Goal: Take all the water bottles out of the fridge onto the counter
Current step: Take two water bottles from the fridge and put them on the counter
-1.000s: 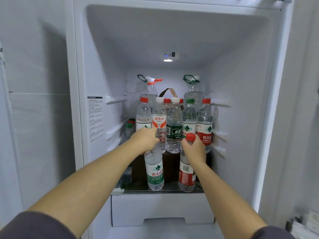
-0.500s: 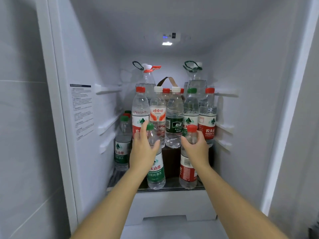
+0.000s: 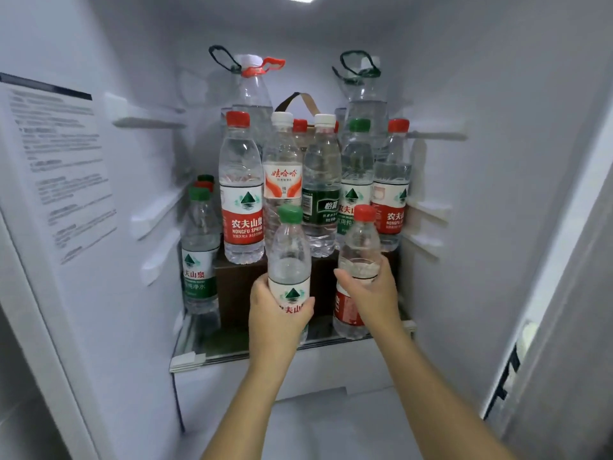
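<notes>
two bottles held in the fridge (image 3: 497, 161)

its glass shelf (image 3: 232, 350) carries a brown box (image 3: 235, 293) topped with a row of bottles (image 3: 242, 200). in front, upright, the green-capped bottle (image 3: 289, 260) sits clamped in the left grip (image 3: 277, 313), the red-capped bottle (image 3: 360, 247) in the right grip (image 3: 371, 293).

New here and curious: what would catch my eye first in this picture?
Two hands reach into the fridge: the left hand grips a green-capped bottle, the right hand a red-capped bottle, both at the shelf front. Behind them a row of bottles stands on a brown box, with two big jugs at the back.
</notes>
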{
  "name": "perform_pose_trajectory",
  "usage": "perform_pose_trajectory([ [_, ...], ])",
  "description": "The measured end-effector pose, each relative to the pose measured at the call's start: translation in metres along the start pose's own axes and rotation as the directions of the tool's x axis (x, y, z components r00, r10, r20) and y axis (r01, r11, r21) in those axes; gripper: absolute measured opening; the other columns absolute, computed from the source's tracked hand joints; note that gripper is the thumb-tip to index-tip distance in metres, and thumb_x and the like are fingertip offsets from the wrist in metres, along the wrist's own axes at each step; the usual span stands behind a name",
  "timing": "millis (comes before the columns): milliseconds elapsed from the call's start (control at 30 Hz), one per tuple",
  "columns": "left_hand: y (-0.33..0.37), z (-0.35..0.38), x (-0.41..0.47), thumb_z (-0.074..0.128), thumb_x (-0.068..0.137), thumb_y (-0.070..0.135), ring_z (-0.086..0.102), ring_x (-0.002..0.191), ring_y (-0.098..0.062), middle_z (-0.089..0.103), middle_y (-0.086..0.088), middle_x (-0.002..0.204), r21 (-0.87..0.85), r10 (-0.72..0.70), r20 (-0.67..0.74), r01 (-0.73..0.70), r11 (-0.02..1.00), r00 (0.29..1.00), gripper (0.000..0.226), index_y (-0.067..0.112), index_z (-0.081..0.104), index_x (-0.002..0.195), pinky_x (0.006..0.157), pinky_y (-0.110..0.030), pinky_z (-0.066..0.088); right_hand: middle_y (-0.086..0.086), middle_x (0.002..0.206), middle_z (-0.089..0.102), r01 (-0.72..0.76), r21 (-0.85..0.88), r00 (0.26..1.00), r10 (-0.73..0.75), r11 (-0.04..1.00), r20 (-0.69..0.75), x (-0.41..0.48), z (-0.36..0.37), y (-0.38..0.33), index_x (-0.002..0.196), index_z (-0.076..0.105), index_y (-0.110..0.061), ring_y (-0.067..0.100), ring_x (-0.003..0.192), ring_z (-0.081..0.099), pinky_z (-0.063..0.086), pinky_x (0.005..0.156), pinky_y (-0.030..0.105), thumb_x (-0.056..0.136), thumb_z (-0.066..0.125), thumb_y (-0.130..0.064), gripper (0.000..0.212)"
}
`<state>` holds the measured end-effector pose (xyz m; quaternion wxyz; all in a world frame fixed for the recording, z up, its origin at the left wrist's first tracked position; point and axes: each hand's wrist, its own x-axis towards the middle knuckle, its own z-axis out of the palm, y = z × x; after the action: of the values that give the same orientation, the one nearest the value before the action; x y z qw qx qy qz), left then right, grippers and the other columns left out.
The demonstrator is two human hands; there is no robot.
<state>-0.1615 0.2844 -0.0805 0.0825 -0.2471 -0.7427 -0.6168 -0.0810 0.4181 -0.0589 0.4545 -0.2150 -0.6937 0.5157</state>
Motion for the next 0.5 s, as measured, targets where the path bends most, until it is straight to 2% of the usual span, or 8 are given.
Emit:
perform_pose_trajectory([
  [67, -0.007, -0.001, 0.002, 0.088, 0.064, 0.028, 0.057, 0.099, -0.011, 0.060, 0.003, 0.115, -0.039, -0.014, 0.020, 0.015, 0.999, 1.000, 0.074, 0.020, 0.044, 0.124, 0.071, -0.019, 0.044, -0.019, 0.102, 0.062, -0.027, -0.018, 0.999, 0.027, 0.999, -0.017, -0.003, 0.002, 0.006, 0.119, 0.052, -0.028, -0.008, 0.088, 0.060, 0.044, 0.075, 0.014, 0.076, 0.083, -0.020, 0.053],
  [200, -0.008, -0.002, 0.002, 0.088, 0.063, 0.027, 0.057, 0.095, -0.008, 0.059, 0.008, 0.107, -0.099, -0.029, 0.046, 0.034, 0.995, 0.999, 0.070, 0.024, 0.044, 0.118, 0.062, -0.009, 0.038, -0.018, 0.103, 0.063, -0.073, -0.053, 0.997, 0.072, 0.996, -0.020, -0.007, 0.004, 0.017, 0.116, 0.052, -0.028, -0.007, 0.092, 0.058, 0.046, 0.077, 0.017, 0.074, 0.085, -0.018, 0.055],
  [367, -0.011, 0.001, 0.001, 0.089, 0.062, 0.023, 0.052, 0.091, -0.006, 0.056, 0.002, 0.107, -0.106, 0.004, 0.029, -0.001, 0.994, 1.000, 0.062, 0.027, 0.045, 0.106, 0.063, -0.009, 0.036, -0.017, 0.103, 0.063, -0.072, -0.071, 0.996, 0.069, 0.995, -0.050, -0.012, 0.006, 0.015, 0.115, 0.049, -0.030, -0.005, 0.093, 0.060, 0.047, 0.076, 0.017, 0.074, 0.085, -0.020, 0.056],
  [433, -0.012, 0.001, 0.000, 0.089, 0.062, 0.022, 0.052, 0.089, -0.005, 0.056, 0.001, 0.106, -0.108, 0.025, 0.020, -0.023, 0.994, 0.999, 0.061, 0.028, 0.045, 0.103, 0.064, -0.009, 0.036, -0.019, 0.107, 0.060, -0.072, -0.065, 0.997, 0.070, 0.995, -0.034, -0.017, 0.006, 0.012, 0.122, 0.044, -0.030, -0.007, 0.095, 0.058, 0.046, 0.077, 0.014, 0.079, 0.081, -0.022, 0.057],
  [500, -0.013, 0.000, 0.000, 0.088, 0.063, 0.023, 0.053, 0.089, -0.005, 0.057, 0.004, 0.105, -0.114, 0.027, 0.031, -0.023, 0.993, 0.999, 0.060, 0.028, 0.046, 0.105, 0.063, -0.007, 0.036, -0.023, 0.114, 0.055, -0.106, -0.066, 0.992, 0.110, 0.992, 0.057, -0.022, 0.002, 0.009, 0.131, 0.038, -0.034, -0.007, 0.102, 0.055, 0.045, 0.085, 0.016, 0.087, 0.072, -0.025, 0.056],
])
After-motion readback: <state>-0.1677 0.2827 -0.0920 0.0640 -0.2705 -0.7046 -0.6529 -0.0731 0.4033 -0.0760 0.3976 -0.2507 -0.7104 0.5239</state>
